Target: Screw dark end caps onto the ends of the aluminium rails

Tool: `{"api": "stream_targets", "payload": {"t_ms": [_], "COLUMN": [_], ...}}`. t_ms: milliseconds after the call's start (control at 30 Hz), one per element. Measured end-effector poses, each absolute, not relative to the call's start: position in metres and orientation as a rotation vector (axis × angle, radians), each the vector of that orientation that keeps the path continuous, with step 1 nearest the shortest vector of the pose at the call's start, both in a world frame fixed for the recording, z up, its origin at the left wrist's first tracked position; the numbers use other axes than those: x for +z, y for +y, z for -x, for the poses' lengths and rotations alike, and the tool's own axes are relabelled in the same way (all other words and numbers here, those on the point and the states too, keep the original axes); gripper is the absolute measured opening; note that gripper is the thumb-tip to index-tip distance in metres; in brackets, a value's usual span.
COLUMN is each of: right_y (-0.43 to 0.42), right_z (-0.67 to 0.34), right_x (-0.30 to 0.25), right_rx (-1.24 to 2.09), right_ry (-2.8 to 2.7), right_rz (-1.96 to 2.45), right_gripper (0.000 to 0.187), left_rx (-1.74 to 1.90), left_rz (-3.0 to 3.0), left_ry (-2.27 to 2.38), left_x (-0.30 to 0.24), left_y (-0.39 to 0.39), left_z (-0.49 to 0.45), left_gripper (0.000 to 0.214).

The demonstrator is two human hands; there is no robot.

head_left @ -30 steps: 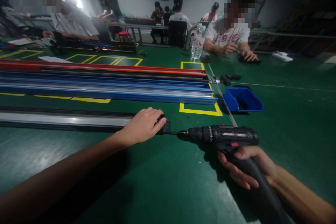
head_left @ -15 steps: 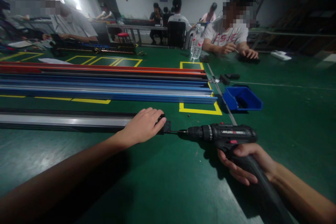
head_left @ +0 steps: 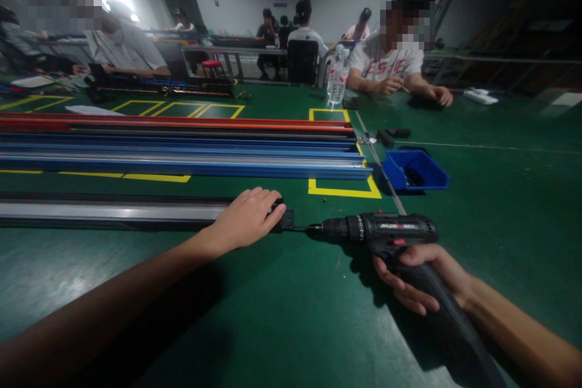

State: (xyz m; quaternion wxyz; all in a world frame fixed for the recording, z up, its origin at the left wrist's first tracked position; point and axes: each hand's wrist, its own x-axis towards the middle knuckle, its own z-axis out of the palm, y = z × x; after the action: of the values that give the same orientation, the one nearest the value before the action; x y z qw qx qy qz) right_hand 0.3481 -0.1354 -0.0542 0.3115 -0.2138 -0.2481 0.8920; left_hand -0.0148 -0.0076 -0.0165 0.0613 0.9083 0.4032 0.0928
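My left hand [head_left: 248,218] is wrapped over the right end of a long black and silver metal rail [head_left: 113,211], which lies across the green table. A small black end piece [head_left: 287,219] pokes out past my fingers. In my right hand [head_left: 425,279] is a black cordless drill [head_left: 386,229], lying level and pointing left. Its long thin bit [head_left: 300,228] meets the end piece at the rail's tip; the exact contact is too small to make out. A tiny screw-like part [head_left: 324,200] lies on the table above the bit.
Beyond my hands lie blue rails [head_left: 273,163] and an orange rail [head_left: 273,123], side by side. A blue bin [head_left: 416,171] with dark contents stands right of them. Water bottles [head_left: 336,79] stand further back. Co-workers sit across the table, one at right [head_left: 386,60].
The whole view has shifted slightly. The drill and both hands keep nearly the same place against the rail. The co-worker at right has moved a hand a little.
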Motion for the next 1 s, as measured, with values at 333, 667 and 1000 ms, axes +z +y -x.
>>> {"api": "stream_targets", "payload": {"t_ms": [333, 667, 1000], "right_y": [-0.1354, -0.1361, -0.1354], "right_z": [-0.3478, -0.3486, -0.3475], "right_x": [-0.0533, -0.0521, -0.0514], "right_rx": [2.373, 2.372, 2.376], "right_ry": [-0.649, -0.65, -0.641], "right_rz": [0.559, 0.61, 0.597], "right_gripper": [0.035, 0.037, 0.036], "left_rx": [0.284, 0.277, 0.271], "left_rz": [-2.731, -2.786, -2.772], "left_ry": [1.22, 1.216, 1.23], "left_x": [-0.0195, -0.0179, -0.0176], "left_y": [-0.0054, -0.0077, -0.0073], "left_z": [0.0172, 0.0156, 0.0159], "left_gripper": [0.051, 0.048, 0.048]}}
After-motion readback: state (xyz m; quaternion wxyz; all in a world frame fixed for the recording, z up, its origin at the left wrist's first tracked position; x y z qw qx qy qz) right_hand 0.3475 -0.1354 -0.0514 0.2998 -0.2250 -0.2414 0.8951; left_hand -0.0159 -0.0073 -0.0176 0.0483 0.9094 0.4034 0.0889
